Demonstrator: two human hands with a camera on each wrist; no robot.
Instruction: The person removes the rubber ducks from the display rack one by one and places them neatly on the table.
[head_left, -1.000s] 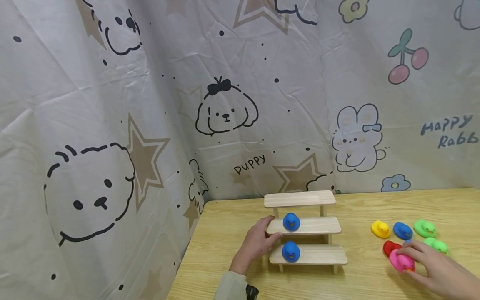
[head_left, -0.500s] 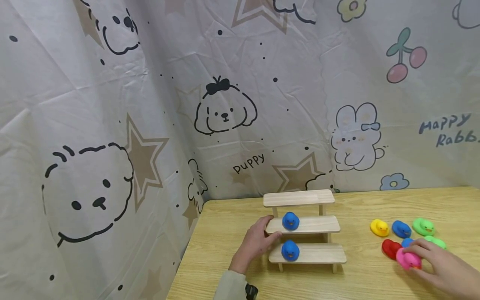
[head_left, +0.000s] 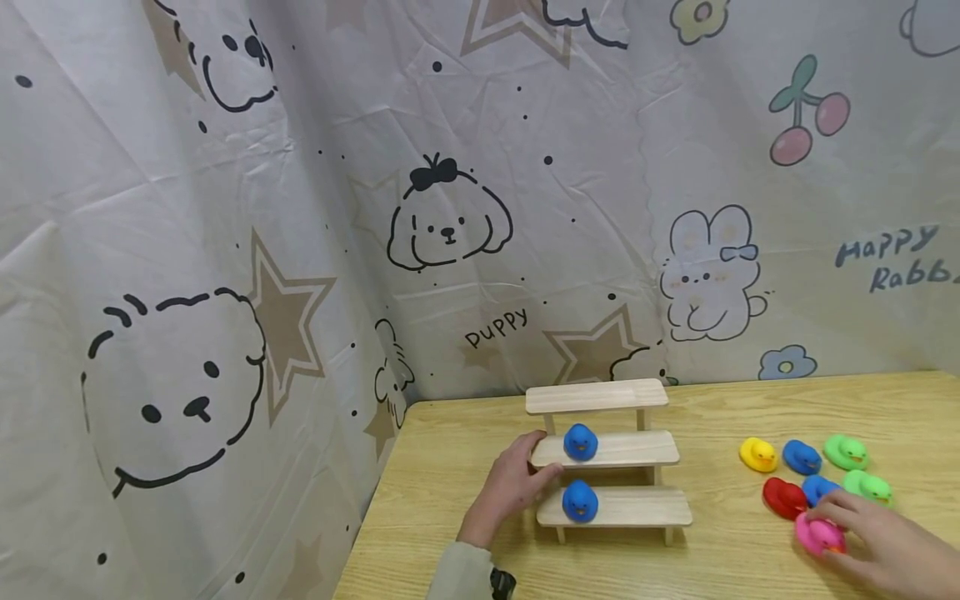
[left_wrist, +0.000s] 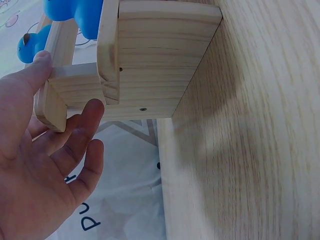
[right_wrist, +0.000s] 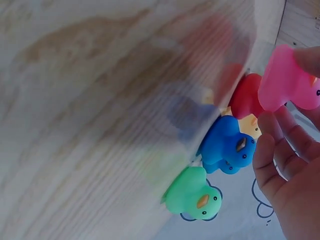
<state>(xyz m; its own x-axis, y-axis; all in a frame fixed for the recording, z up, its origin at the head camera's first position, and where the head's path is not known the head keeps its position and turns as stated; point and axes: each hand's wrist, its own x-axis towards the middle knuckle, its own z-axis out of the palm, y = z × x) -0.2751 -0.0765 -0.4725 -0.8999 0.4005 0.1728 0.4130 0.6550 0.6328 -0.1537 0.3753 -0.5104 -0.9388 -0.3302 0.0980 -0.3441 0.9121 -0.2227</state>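
Note:
My left hand [head_left: 517,483] grips the left end of the middle step of a three-step wooden shelf [head_left: 630,450]; in the left wrist view the thumb lies on top and fingers curl beneath. One blue rubber duck [head_left: 581,442] sits at the left of the middle step, and another blue duck [head_left: 580,502] on the bottom step. At the right, my right hand [head_left: 881,542] pinches a pink rubber duck [head_left: 817,533] between thumb and fingers. The right wrist view shows the pink duck [right_wrist: 282,82] beside a red duck [right_wrist: 247,97], close over the table.
Near the right hand on the wooden table [head_left: 720,567] are a yellow duck [head_left: 759,455], a blue duck [head_left: 802,457], another blue one [head_left: 819,490] partly behind the hand, and two green ducks [head_left: 846,452]. A printed cloth [head_left: 480,275] hangs behind the table.
My right hand has moved the pink duck right and slightly toward me, away from the red duck, showing more of the blue duck behind. The left hand stays on the shelf.

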